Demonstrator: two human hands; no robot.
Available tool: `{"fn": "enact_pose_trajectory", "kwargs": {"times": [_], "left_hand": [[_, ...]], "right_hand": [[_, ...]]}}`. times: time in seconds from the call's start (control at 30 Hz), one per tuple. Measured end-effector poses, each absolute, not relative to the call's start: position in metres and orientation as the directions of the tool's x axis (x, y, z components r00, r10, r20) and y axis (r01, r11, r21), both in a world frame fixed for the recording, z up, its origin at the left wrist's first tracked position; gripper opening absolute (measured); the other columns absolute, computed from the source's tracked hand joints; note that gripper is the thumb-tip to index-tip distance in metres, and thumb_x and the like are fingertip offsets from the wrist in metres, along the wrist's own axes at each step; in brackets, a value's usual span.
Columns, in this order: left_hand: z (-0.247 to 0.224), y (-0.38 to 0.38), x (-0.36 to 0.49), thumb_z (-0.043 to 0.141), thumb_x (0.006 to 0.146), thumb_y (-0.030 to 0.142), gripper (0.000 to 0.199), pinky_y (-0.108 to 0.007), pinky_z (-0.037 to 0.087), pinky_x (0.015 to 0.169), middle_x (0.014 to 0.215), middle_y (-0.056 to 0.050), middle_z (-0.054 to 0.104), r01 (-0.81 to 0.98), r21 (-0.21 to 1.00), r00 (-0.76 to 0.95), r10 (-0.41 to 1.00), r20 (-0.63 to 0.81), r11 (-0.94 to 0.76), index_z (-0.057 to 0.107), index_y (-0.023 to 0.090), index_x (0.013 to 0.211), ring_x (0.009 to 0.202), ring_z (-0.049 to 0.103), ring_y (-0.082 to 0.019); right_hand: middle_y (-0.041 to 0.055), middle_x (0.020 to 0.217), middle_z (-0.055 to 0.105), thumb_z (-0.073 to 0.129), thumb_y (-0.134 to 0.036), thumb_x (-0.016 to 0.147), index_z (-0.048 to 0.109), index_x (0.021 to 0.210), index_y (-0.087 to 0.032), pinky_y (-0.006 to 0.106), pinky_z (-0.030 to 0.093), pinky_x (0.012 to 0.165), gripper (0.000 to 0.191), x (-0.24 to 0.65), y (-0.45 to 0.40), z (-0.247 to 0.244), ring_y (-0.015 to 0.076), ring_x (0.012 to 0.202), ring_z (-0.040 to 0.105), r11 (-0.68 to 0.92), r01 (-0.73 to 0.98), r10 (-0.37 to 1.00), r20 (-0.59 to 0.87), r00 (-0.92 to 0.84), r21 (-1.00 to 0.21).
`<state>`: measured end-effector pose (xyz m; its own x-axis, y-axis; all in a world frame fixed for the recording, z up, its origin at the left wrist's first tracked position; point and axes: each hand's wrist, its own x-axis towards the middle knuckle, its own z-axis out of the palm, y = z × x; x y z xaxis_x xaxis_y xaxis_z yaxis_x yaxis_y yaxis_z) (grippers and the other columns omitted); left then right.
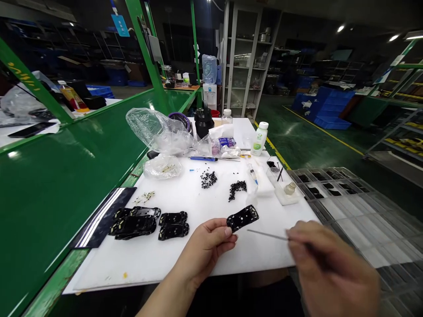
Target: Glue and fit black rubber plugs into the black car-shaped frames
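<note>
My left hand (pixel 216 240) pinches one end of a black toy car base (pixel 243 218), a flat piece with small holes and pale spots. To its right, my right hand (pixel 327 264), smeared by motion, is closed around a thin dark metal rod (pixel 266 234). The rod's tip points left, just short of the car base and apart from it. Its handle is hidden in my fingers. Beyond my hands lie two heaps of tiny black parts (pixel 208 179) (pixel 237 189). At the left are stacked black car bases (pixel 135 223) and a smaller pair (pixel 173 225).
Loose pale bits (pixel 144 197) and a plastic bag (pixel 163 167) lie on the white board (pixel 198 264). A blue-handled tool (pixel 203 158), a syringe (pixel 253 175), a small glass jar (pixel 290 188) and a white bottle (pixel 260 139) stand or lie farther back. A compartment tray (pixel 343 211) is at right.
</note>
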<state>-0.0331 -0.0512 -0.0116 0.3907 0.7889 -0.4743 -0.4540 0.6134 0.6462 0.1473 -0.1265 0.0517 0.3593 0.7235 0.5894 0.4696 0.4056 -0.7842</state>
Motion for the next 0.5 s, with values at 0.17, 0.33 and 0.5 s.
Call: {"fn": "enact_pose_trajectory", "kwargs": {"times": [0.17,0.33,0.5], "left_hand": [[-0.011,-0.052,-0.032,0.082,0.066,0.011,0.022,-0.020,0.057,0.066,0.070,-0.002,0.070,-0.447,0.661,0.412,0.794,-0.447,0.603,0.068,0.012,0.083,0.066,0.068,-0.011],[-0.011,-0.052,-0.031,0.084,0.065,0.013,0.024,-0.020,0.056,0.067,0.071,-0.002,0.070,-0.444,0.670,0.404,0.800,-0.444,0.596,0.069,0.012,0.083,0.065,0.067,-0.011],[-0.010,-0.052,-0.032,0.085,0.064,0.015,0.026,-0.020,0.055,0.066,0.072,-0.003,0.071,-0.427,0.681,0.399,0.799,-0.449,0.595,0.069,0.011,0.084,0.065,0.067,-0.011]], "right_hand": [[-0.0006,0.067,0.057,0.062,-0.008,0.084,0.069,0.103,-0.030,0.024,0.042,0.043,0.030,0.127,-0.125,0.047,0.0122,0.054,0.052,0.533,0.465,0.744,0.653,0.139,-0.707],[-0.0005,0.068,0.055,0.061,-0.005,0.084,0.069,0.103,-0.023,0.022,0.041,0.043,0.026,0.131,-0.116,0.041,0.0106,0.054,0.050,0.559,0.461,0.741,0.664,0.095,-0.689],[-0.0007,0.069,0.055,0.062,-0.002,0.083,0.068,0.102,-0.018,0.021,0.041,0.045,0.026,0.132,-0.117,0.039,0.0090,0.055,0.050,0.595,0.447,0.716,0.693,0.083,-0.668]]}}
